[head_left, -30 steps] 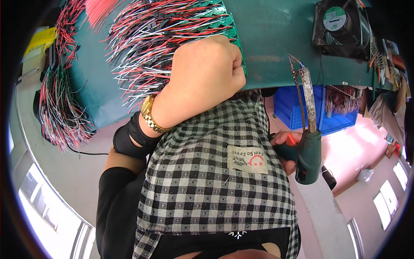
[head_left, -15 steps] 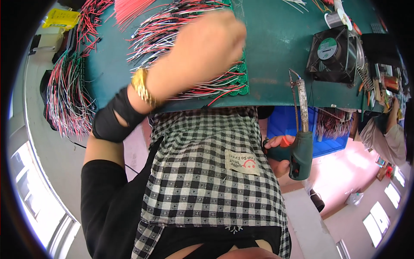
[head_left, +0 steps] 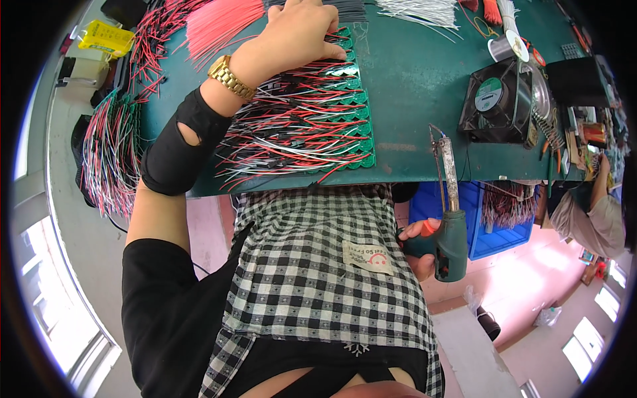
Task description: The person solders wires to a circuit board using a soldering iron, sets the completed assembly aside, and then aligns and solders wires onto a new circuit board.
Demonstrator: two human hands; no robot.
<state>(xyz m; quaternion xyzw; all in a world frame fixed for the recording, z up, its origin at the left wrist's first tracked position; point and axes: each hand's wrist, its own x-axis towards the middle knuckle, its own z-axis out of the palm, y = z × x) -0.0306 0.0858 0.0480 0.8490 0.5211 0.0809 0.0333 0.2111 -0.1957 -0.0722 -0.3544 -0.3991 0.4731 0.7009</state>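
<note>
Over the far end of the green circuit board panel (head_left: 363, 126), my left hand (head_left: 298, 36) reaches with thumb and fingers apart; the fingertips are partly cut off by the upper edge. Nothing shows in its grasp. Rows of red, white and black wires (head_left: 285, 132) fan leftward from the panel's round boards. Beside my apron, my right hand (head_left: 423, 255) is closed around the dark green handle of a soldering gun (head_left: 452, 239). Its metal barrel points up past the table edge, with a thin wire guide alongside the tip.
Bundles of pink-red wires (head_left: 222, 26) and white wires (head_left: 421, 12) lie at the back. To the right stand a black fan (head_left: 494, 99) and a solder spool (head_left: 509, 46). A blue crate (head_left: 504, 232) sits below the table edge. Wired boards (head_left: 109, 152) hang at left. Another person's arm (head_left: 600, 179) is far right.
My left hand has moved away and leftward, from above the wires to the panel's far end, its fist-like shape now spread. The soldering gun stays in my right hand; the view has shifted slightly.
</note>
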